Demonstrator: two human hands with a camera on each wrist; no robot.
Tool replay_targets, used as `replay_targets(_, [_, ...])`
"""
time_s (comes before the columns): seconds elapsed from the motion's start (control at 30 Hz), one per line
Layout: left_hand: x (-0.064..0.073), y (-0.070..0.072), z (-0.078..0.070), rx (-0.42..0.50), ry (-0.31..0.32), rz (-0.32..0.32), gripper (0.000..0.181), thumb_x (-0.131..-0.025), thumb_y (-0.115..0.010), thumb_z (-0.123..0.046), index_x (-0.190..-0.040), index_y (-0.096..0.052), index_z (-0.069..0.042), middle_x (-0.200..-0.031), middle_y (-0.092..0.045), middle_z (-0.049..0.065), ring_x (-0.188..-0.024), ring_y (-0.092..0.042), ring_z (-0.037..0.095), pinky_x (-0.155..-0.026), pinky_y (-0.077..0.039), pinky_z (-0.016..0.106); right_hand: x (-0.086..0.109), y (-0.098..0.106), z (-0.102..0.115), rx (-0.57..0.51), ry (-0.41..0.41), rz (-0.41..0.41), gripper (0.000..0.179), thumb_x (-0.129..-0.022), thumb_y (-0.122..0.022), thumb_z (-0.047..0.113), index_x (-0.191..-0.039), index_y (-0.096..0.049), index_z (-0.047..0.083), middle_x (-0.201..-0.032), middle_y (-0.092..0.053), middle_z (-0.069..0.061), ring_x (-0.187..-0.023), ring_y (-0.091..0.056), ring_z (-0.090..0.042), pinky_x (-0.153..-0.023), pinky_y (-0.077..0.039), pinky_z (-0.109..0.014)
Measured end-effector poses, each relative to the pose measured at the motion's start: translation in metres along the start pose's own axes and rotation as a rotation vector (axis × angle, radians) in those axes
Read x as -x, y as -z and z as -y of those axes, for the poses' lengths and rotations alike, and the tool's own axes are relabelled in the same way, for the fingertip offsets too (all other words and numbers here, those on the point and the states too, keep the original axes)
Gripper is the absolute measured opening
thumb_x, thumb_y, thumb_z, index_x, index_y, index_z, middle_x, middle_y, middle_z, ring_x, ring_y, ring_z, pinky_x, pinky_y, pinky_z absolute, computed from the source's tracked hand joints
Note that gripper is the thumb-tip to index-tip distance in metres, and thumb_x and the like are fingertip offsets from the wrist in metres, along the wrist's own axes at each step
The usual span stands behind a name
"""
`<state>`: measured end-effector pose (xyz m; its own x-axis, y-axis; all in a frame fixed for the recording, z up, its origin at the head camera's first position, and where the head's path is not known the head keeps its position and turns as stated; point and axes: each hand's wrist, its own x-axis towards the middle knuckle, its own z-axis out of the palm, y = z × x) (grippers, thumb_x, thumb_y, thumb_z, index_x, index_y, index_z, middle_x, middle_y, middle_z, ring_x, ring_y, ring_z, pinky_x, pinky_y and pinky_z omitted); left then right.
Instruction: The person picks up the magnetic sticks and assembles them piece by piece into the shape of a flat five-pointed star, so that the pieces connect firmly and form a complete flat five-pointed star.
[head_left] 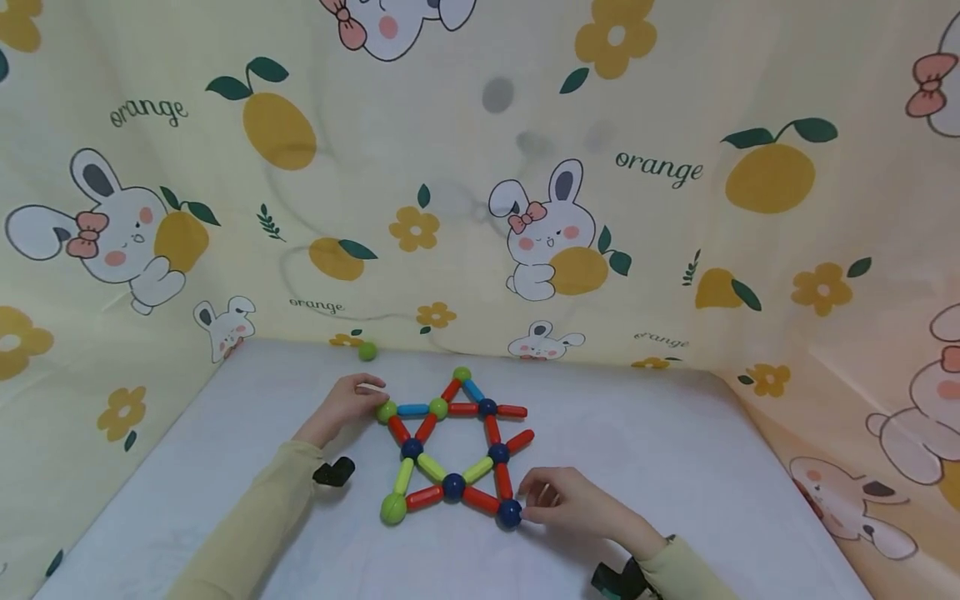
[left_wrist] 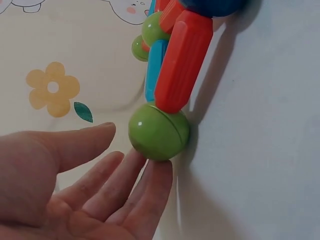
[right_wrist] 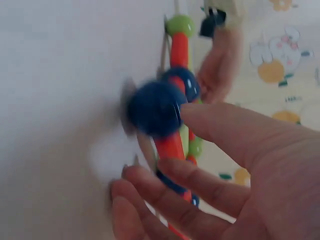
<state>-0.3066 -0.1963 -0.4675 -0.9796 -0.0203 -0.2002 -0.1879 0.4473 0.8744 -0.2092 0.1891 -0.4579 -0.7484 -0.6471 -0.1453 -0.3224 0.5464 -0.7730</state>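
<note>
A star-like frame of red, blue and yellow-green rods joined by green and dark blue balls lies on the white table. At its upper left corner, my left hand [head_left: 347,408] is beside a green ball [left_wrist: 159,132]. In the left wrist view its fingertips touch the ball's underside, with the thumb apart from it. My right hand [head_left: 572,502] is by the dark blue ball [head_left: 509,513] at the lower right corner. The right wrist view shows the thumb tip at that blue ball [right_wrist: 156,109] and the other fingers loosely spread below it.
A loose green ball [head_left: 367,351] sits at the table's back edge. Two red rods, an upper one [head_left: 513,412] and a lower one [head_left: 521,441], stick out from the frame's right side with free ends. Behind the table [head_left: 645,467] hangs a patterned cloth [head_left: 450,125].
</note>
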Motion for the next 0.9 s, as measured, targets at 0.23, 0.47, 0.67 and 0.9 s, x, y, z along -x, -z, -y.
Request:
replay_targets(0.23, [-0.002,0.0,-0.001,0.053,-0.028,0.016,0.037,-0.091,-0.066,-0.013,-0.124,-0.055,0.002,-0.106,-0.067,0.016,-0.091,-0.064,0.021,-0.081,-0.054,0.034,-0.004,-0.017,0.008,0.002,-0.064,-0.045,0.023,-0.083,-0.075,0.031,-0.095,-0.064,0.014,-0.077,-0.06,0.005,-0.067,-0.055,-0.014,-0.059,-0.047,-0.025])
replay_targets(0.47, [0.013,0.001,0.004,0.032,-0.036,0.07,0.035,-0.091,-0.064,-0.008,-0.124,-0.054,0.002,-0.106,-0.067,0.013,-0.094,-0.064,0.023,-0.084,-0.053,0.035,-0.004,-0.003,-0.002,-0.004,-0.118,-0.088,0.022,-0.083,-0.075,0.023,-0.098,-0.065,0.012,-0.082,-0.061,0.002,-0.072,-0.056,-0.018,-0.062,-0.049,-0.029])
replay_targets(0.67, [0.038,-0.003,0.01,0.049,-0.049,0.119,0.034,-0.088,-0.068,-0.006,-0.119,-0.058,0.001,-0.098,-0.067,0.008,-0.085,-0.064,0.019,-0.076,-0.055,0.033,-0.009,0.025,-0.021,-0.06,-0.163,-0.151,0.024,-0.086,-0.07,0.014,-0.107,-0.064,0.005,-0.089,-0.06,-0.005,-0.074,-0.056,-0.02,-0.062,-0.051,-0.033])
replay_targets(0.9, [0.072,-0.02,0.011,0.03,-0.119,0.24,0.031,-0.083,-0.075,-0.01,-0.109,-0.061,0.0,-0.091,-0.067,0.005,-0.082,-0.063,0.019,-0.074,-0.054,0.033,-0.029,0.053,-0.043,-0.136,-0.248,-0.266,0.028,-0.089,-0.064,0.009,-0.115,-0.061,0.0,-0.102,-0.061,-0.011,-0.079,-0.059,-0.022,-0.068,-0.054,-0.034])
